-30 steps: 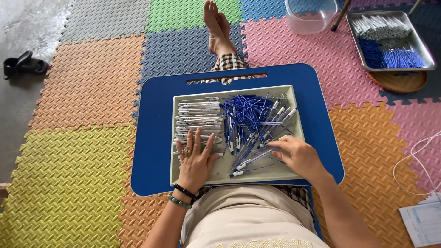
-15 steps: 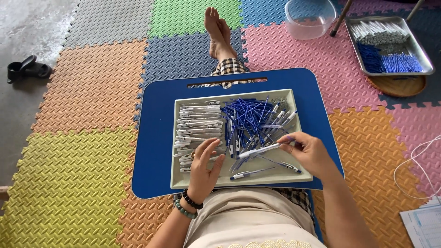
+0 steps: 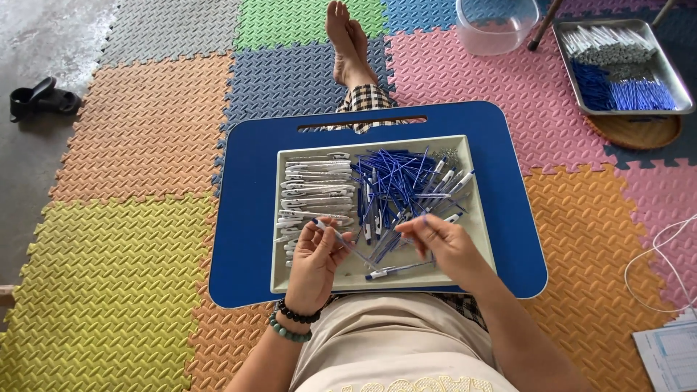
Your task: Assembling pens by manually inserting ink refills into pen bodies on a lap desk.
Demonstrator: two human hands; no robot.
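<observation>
A blue lap tray rests across my legs and carries a pale shallow tray. White pen barrels lie stacked in its left part, and a heap of blue refills and pen parts fills the middle. My left hand holds a white pen barrel slanted over the tray's near left. My right hand pinches a thin blue refill beside it, its end pointing at the barrel. A finished pen lies near the tray's front edge.
Coloured foam mats cover the floor. A metal tray with more white and blue pen parts sits at the far right on a woven disc. A clear plastic bowl stands at the top. Black sandals lie left; a white cable and papers lie right.
My left hand has lifted off the barrel pile with one barrel in it. My right hand has picked a refill from the heap and brought it toward the left hand.
</observation>
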